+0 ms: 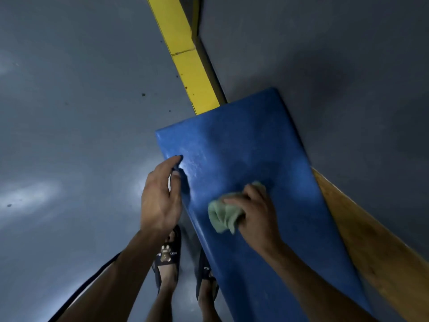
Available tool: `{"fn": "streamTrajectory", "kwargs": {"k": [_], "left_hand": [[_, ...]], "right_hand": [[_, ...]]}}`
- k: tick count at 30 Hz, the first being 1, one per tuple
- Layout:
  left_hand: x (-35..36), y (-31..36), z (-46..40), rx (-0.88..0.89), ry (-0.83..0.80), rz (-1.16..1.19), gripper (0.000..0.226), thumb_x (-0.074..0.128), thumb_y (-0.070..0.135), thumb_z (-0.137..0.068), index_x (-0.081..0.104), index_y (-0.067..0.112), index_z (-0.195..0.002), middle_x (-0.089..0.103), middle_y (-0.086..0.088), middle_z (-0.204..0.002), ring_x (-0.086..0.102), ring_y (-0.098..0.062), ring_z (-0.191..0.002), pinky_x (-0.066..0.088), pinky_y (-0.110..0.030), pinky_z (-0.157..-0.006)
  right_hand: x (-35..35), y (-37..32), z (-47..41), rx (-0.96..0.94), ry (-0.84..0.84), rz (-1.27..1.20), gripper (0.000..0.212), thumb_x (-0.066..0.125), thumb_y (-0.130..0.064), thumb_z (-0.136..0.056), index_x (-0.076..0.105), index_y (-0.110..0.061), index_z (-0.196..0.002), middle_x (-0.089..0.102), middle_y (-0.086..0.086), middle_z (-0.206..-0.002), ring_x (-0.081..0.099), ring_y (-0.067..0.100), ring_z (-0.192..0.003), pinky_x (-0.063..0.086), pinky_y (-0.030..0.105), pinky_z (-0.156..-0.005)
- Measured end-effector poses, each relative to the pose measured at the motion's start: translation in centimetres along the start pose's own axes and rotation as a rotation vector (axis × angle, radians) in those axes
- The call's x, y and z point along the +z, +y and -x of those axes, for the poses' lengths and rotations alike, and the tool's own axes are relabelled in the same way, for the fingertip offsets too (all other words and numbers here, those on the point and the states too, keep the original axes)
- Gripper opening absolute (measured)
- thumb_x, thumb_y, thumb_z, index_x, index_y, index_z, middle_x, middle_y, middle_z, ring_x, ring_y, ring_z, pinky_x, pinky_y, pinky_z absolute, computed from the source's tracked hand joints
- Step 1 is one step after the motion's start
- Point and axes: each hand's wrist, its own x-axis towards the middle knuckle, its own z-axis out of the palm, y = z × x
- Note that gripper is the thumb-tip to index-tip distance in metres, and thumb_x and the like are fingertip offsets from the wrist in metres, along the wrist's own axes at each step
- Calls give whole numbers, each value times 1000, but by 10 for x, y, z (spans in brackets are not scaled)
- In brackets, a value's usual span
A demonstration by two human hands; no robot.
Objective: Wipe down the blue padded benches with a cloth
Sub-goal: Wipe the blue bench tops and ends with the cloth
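Note:
A blue padded bench [243,145] runs from the lower right up to the middle of the view, set against a grey wall. My right hand [255,217] grips a crumpled pale green cloth [222,214] and presses it on the bench top near its middle. My left hand [160,194] rests at the bench's left edge, its fingers straight along the side and its thumb on the padding.
A yellow strip [185,56] runs along the base of the wall [325,66] beyond the bench's far end. A wooden ledge [371,240] sits between bench and wall on the right. Grey floor [69,112] spreads to the left. My sandalled feet [167,259] stand beside the bench.

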Motion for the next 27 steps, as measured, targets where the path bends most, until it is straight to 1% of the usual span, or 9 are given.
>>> {"fn": "streamTrajectory", "kwargs": {"k": [2,4,7,10,13,16,20,24,27], "left_hand": [[-4,-6,-6,5,-10,-32,40,36,33,-101,55,28,-136,57,13,-136,50,-10,-124,31,-8,-101],[-9,-10,-12,8,-27,-51,40,36,35,-101,55,29,-137,57,14,-137,49,-9,-125,26,-1,-98],[-18,-14,-19,27,-37,-59,40,35,36,-103,53,30,-138,56,14,-138,49,-6,-124,32,-13,-99],[-26,-18,-26,44,-41,-65,40,35,35,-103,52,29,-139,56,13,-138,50,-7,-125,36,-20,-100],[-31,-19,-32,43,-40,-51,40,35,33,-103,53,28,-138,57,12,-138,52,-9,-123,39,-25,-99],[-35,-15,-34,22,-19,-31,40,36,32,-102,54,27,-138,58,10,-135,53,-11,-120,40,-27,-97],[-40,-14,-32,38,-26,-25,38,37,30,-103,54,30,-137,54,19,-132,53,-9,-118,41,-29,-97],[-44,-14,-30,19,-43,-18,35,41,23,-106,53,32,-138,50,24,-131,50,-5,-117,39,-29,-98],[-46,-12,-28,13,-45,-2,35,41,22,-106,53,33,-137,53,21,-131,52,-8,-118,41,-31,-101]], "right_hand": [[0,-10,-59,22,55,-27,45,67,-15,-61,74,-31,-103,47,-6,-87,49,25,-85,46,41,-71],[1,-20,-120,84,127,-18,42,62,-11,-67,73,-32,-102,50,-1,-90,48,27,-84,45,43,-71],[1,-31,-184,116,203,37,43,58,-6,-73,73,-31,-105,53,3,-95,49,30,-87,46,45,-71],[1,-34,-191,125,231,97,49,61,-5,-76,69,-31,-117,53,4,-102,49,31,-93,47,46,-75],[9,-53,-153,87,165,149,58,60,-7,-78,58,-31,-131,50,5,-101,49,31,-90,48,44,-73],[24,-74,-121,-64,75,144,60,60,-4,-73,60,-24,-129,52,8,-95,52,33,-80,47,40,-64],[8,-42,-165,-190,4,291,58,61,-12,-81,55,-34,-135,51,9,-102,53,33,-85,49,42,-65],[-29,3,-209,261,162,292,37,55,-22,-93,55,-32,-129,48,10,-122,54,35,-105,44,38,-73],[-10,-26,-194,291,239,298,51,58,-15,-88,51,-33,-136,51,10,-119,56,34,-98,47,38,-73]]}}
